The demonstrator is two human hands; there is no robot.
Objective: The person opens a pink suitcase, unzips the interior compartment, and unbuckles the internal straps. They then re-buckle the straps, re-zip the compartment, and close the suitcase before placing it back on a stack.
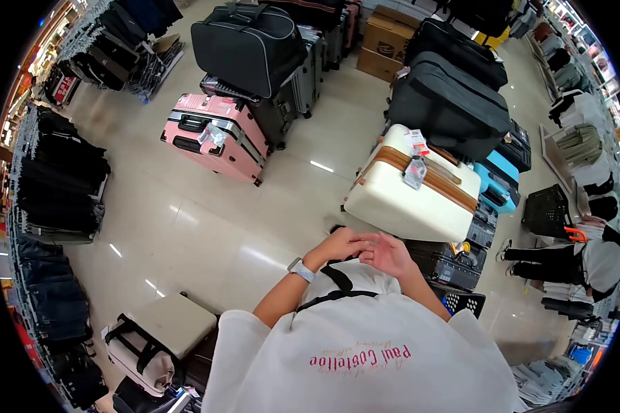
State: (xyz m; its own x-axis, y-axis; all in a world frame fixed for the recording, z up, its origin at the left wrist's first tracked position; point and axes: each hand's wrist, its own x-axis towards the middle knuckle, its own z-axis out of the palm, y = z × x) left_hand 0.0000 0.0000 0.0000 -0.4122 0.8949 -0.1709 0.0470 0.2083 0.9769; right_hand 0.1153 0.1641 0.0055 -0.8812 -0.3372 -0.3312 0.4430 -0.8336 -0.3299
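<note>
Both my hands meet in front of my waist, above a black strap on my light shirt. My left hand (pixel 342 246), with a watch (pixel 301 269) on its wrist, has its fingers bent and touching the fingers of the other hand. Palm partly up, my right hand (pixel 387 253) has its fingers loosely apart, with a ring on one finger and nothing seen in it. Whether the left fingers hold anything is too small to tell. Just beyond my hands is a cream suitcase (pixel 386 196) with brown straps and hanging tags.
A pink suitcase (pixel 217 131) and black bags (pixel 244 45) stand ahead. A dark grey bag (pixel 448 103) and a blue case (pixel 496 182) are at the right. A person (pixel 603 265) stands far right by a black basket (pixel 546 212). Clothes racks line both sides.
</note>
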